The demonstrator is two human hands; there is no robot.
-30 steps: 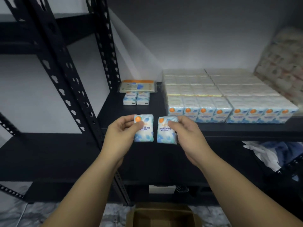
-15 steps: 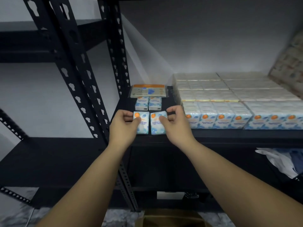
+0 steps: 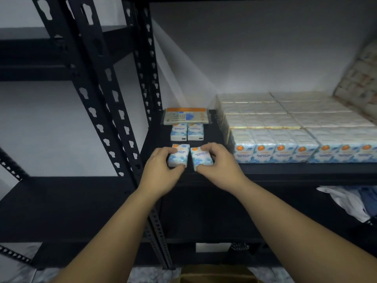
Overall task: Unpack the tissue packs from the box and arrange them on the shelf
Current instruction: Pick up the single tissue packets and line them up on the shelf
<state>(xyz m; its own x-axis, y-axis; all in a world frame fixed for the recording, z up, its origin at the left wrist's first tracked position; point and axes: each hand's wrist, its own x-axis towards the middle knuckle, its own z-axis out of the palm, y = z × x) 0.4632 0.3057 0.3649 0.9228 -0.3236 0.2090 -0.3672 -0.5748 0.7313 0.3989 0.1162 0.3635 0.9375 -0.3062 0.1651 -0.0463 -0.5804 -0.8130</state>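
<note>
My left hand [image 3: 161, 170] grips a small blue-and-white tissue pack [image 3: 179, 155] that lies flat on the black shelf [image 3: 285, 170]. Right beside it, my right hand [image 3: 219, 163] grips a second tissue pack [image 3: 201, 155], also flat on the shelf. The two packs sit side by side with a narrow gap. Behind them lie two more packs [image 3: 187, 131] in a pair. The cardboard box [image 3: 216, 275] shows at the bottom edge, on the floor.
A flat orange-topped packet [image 3: 186, 116] lies at the shelf's back left. Many wrapped tissue packs [image 3: 285, 127] fill the shelf's right part. Black perforated uprights [image 3: 106, 103] stand left of my hands. Wrapped bundles [image 3: 359, 78] lean at far right; cloth [image 3: 346, 201] lies on the lower shelf.
Both hands moved forward and down, and the two packs went from upright in the air to flat on the shelf in front of the earlier pair.
</note>
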